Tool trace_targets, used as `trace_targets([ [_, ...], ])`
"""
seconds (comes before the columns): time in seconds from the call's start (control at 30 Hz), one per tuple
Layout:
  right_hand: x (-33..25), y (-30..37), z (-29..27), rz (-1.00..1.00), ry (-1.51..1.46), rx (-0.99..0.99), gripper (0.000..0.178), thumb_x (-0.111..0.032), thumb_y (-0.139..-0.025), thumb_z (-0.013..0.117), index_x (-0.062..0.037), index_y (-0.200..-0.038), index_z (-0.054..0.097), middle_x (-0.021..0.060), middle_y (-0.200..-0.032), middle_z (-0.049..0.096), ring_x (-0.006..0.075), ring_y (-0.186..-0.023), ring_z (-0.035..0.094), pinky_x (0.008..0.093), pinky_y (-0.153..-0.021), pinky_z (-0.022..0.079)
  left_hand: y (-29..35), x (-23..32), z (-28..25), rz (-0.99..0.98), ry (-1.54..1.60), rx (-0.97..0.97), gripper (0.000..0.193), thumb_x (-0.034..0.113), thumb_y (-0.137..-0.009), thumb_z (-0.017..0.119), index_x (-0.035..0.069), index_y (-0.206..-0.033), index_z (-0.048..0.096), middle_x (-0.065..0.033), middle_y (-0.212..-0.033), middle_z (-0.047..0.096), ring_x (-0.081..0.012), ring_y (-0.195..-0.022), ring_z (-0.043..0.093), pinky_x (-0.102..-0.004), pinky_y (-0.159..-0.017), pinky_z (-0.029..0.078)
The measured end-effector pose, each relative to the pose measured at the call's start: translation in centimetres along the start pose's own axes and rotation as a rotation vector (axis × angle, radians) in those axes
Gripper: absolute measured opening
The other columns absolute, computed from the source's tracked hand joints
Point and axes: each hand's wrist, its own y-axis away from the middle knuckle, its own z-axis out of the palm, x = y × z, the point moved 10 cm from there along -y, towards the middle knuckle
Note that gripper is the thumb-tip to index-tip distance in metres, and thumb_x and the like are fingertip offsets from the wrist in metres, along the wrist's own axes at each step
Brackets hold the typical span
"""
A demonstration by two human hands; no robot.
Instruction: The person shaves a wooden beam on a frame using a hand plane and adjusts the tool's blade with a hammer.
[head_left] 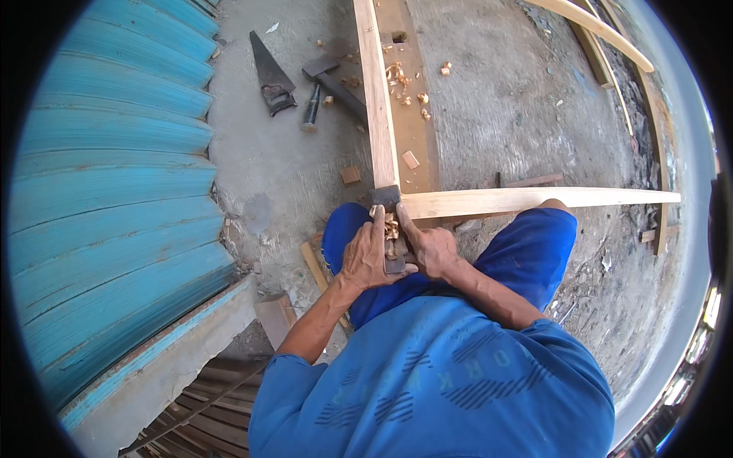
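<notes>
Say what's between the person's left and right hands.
In the head view, a dark hand plane lies between the left hand and right hand, both touching it, with curled wood shavings on top.

Room between boards [379, 99], hammer [340, 91] obstructing left

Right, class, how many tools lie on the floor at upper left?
3: a saw, leftmost; a hammer, nearest the long board; and a chisel-like tool between their handles.
</notes>
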Motion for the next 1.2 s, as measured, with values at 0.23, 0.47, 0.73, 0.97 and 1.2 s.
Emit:
trace_targets([
  [0.23, 8.0, -18.0, -5.5, 0.177, 0.093, -0.092, 0.091, -0.031, -0.086, 0.069, -0.0147, -0.162, 0.023, 0.0232, -0.105, 0.072, 0.0401, -0.094, 0.071, 0.0483, -0.080, 0.056, -19.2, -6.1, -5.8, 0.144, 0.012, 0.188, 0.141, 0.075, -0.061, 0.083, -0.012, -0.154, 0.021, -0.0255, -0.114, 0.069, -0.0413, -0.100, 0.071, -0.0464, -0.083, 0.060],
  [0.47, 3.0, -6.6, -0.1, 0.220, -0.019, -0.240, 0.094, -0.032, -0.088, 0.068, -0.0157, -0.164, 0.015, 0.0225, -0.082, 0.071, 0.0412, -0.075, 0.071, 0.0495, -0.068, 0.054, -6.8, -4.2, -1.9, -0.065, 0.030, 0.023, 0.146, 0.079, -0.062, 0.080, -0.014, -0.154, 0.015, -0.0329, -0.116, 0.067, -0.0452, -0.099, 0.072, -0.0482, -0.079, 0.061],
  [0.73, 2.9, -11.4, 0.2, 0.183, 0.017, -0.239, 0.092, -0.030, -0.086, 0.071, -0.0138, -0.162, 0.022, 0.0258, -0.096, 0.071, 0.0426, -0.088, 0.070, 0.0509, -0.074, 0.055, -8.7, -6.7, -4.5, -0.012, 0.041, 0.109, 0.140, 0.068, -0.064, 0.085, -0.008, -0.157, 0.014, -0.0301, -0.115, 0.068, -0.0462, -0.097, 0.072, -0.0488, -0.083, 0.060],
  [0.97, 11.2, -15.6, -13.6, 0.278, -0.747, 0.245, 0.049, -0.034, -0.098, 0.067, -0.0046, -0.137, 0.062, 0.0167, -0.106, 0.075, 0.0227, -0.094, 0.071, 0.0361, -0.081, 0.055, -12.2, -5.1, -16.7, -0.094, -0.249, 0.706, 0.094, 0.054, -0.088, 0.071, -0.006, -0.151, 0.034, -0.0285, -0.128, 0.058, -0.0439, -0.116, 0.058, -0.0511, -0.103, 0.045],
  [1.2, 12.2, -6.0, -13.9, 0.403, -0.611, 0.255, 0.045, -0.034, -0.096, 0.068, -0.0123, -0.136, 0.064, 0.0162, -0.094, 0.076, 0.0243, -0.087, 0.073, 0.0381, -0.078, 0.055, -2.2, -5.5, 1.7, -0.411, 0.266, -0.122, 0.073, 0.020, -0.088, 0.069, 0.001, -0.153, 0.042, -0.0296, -0.148, 0.049, -0.0448, -0.123, 0.056, -0.0476, -0.110, 0.041],
])
